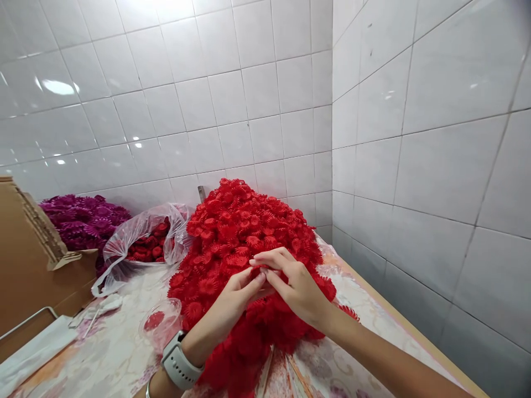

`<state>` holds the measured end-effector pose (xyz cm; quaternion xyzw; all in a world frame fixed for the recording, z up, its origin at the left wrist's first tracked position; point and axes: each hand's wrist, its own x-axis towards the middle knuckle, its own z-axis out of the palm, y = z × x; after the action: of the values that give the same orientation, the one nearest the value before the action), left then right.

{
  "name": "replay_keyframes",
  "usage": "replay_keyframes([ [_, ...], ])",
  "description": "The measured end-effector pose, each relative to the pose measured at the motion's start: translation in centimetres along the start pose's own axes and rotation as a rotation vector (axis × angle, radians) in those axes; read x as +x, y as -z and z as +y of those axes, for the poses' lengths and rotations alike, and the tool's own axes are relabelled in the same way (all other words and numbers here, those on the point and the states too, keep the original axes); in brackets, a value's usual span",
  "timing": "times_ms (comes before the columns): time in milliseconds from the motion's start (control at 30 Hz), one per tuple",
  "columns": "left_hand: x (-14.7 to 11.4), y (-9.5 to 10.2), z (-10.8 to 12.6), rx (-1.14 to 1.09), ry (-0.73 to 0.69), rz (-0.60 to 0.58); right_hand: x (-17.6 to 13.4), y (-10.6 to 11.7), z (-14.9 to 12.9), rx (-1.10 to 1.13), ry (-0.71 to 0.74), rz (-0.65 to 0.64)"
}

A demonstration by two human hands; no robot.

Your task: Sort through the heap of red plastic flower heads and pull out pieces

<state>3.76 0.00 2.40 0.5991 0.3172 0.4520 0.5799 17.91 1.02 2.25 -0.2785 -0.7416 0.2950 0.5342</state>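
My left hand (240, 293), with a pale watch (181, 362) on its wrist, is closed, thumb and fingers pinched together. My right hand (292, 282) meets it at the fingertips, its fingers curled over the same spot. A small red flower piece (257, 271) shows between the fingertips, mostly hidden by them. Both hands are over the front of a large heap of red fringed artificial flowers (244, 221). Left of my left wrist stands a clear plastic cup (170, 312) with something red in it.
A clear plastic bag (114, 251) of dark red pieces (151, 243) lies left of the heap. Behind it are purple flowers (89, 218), beside a cardboard box (33, 249). Thin sticks (265, 373) lie in front on the patterned tablecloth (112, 342). Tiled walls (249, 83) enclose the back and right.
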Motion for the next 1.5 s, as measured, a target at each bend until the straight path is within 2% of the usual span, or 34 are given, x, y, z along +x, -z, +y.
replay_keyframes([
  [100, -0.6, -0.2, -0.4, -0.118, 0.058, 0.034, 0.2, 0.3, 0.0, -0.099, 0.017, 0.018],
  [200, -0.9, 0.1, -0.8, -0.136, 0.07, 0.098, 0.5, 1.1, 0.3, 0.016, -0.087, 0.084],
  [300, -0.8, 0.4, -1.1, -0.036, 0.058, 0.136, 0.7, 1.3, 0.4, 0.097, -0.175, 0.101],
  [400, -0.6, 0.7, -1.3, 0.114, 0.06, 0.185, 0.4, 0.9, 0.4, 0.1, -0.177, 0.005],
  [500, -0.4, 0.9, -1.5, 0.205, 0.089, 0.181, -0.1, 0.3, 0.1, 0.069, -0.119, -0.138],
  [667, -0.6, 0.9, -1.5, 0.279, 0.084, 0.189, -0.2, 0.2, 0.0, 0.053, -0.085, -0.242],
  [833, -1.2, 0.9, -0.9, 0.393, 0.026, 0.095, 0.0, 0.5, 0.4, 0.059, -0.116, -0.312],
  [900, -1.2, 0.9, -0.6, 0.433, 0.024, 0.071, 0.0, 0.4, 0.5, 0.08, -0.119, -0.242],
  [1100, -0.3, 0.2, 0.2, 0.4, -0.007, 0.12, 0.1, -0.7, 0.4, 0.112, -0.158, 0.25],
  [1267, -0.8, 0.6, 0.0, 0.29, 0.048, 0.163, 1.1, 1.1, 1.8, 0.006, -0.115, 0.641],
  [1300, -1.0, 0.8, -0.1, 0.255, 0.066, 0.169, 1.3, 1.6, 2.1, -0.055, -0.114, 0.598],
  [1400, -1.3, 1.7, -0.6, 0.152, 0.106, 0.153, 1.5, 2.1, 2.1, -0.255, -0.074, 0.283],
  [1500, -1.1, 1.9, -0.7, 0.132, 0.097, 0.105, 0.9, 1.2, 0.8, -0.264, -0.041, 0.14],
])
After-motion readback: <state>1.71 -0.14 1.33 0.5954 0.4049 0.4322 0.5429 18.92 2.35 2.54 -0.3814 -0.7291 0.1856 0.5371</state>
